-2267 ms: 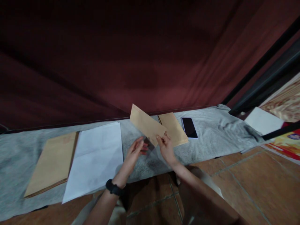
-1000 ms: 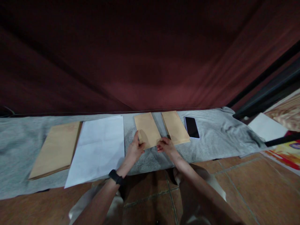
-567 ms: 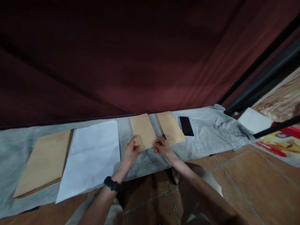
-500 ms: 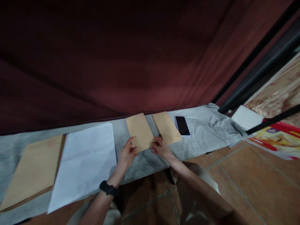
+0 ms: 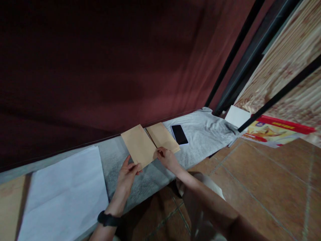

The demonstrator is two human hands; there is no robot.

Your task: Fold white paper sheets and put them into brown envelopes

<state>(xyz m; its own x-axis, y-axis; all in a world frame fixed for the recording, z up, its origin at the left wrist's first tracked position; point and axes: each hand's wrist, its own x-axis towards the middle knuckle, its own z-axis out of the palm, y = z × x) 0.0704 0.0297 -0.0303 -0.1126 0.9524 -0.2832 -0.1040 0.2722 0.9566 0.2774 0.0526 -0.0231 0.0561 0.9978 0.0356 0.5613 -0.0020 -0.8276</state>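
A tan paper envelope point(image 5: 138, 145) slants over the grey cloth in the middle of the view. My left hand point(image 5: 127, 172), a dark band on its wrist, pinches the near left part of its lower edge, thumb on top. The lower right corner is between the fingers of my right hand point(image 5: 167, 158), whose fingertips are partly hidden. Just right of it lie more tan envelopes point(image 5: 164, 135), apparently a small stack. A dark-screened phone point(image 5: 180, 134) rests beyond them. To my left is a stack of large white paper point(image 5: 66, 190).
The grey cloth point(image 5: 198, 125) covers a long narrow surface beside a dark red curtain point(image 5: 150, 73). A larger tan envelope stack point(image 5: 11, 204) lies at far left. Black poles point(image 5: 283, 90), a white box point(image 5: 237, 115) and a red-yellow carton point(image 5: 273, 130) stand right, above brown floor tiles point(image 5: 268, 177).
The view has swung to the right. The held envelope has come closer to the envelopes on its right, narrowing the gap. My left hand's thumb has shifted along the lower edge, inward from the corner.
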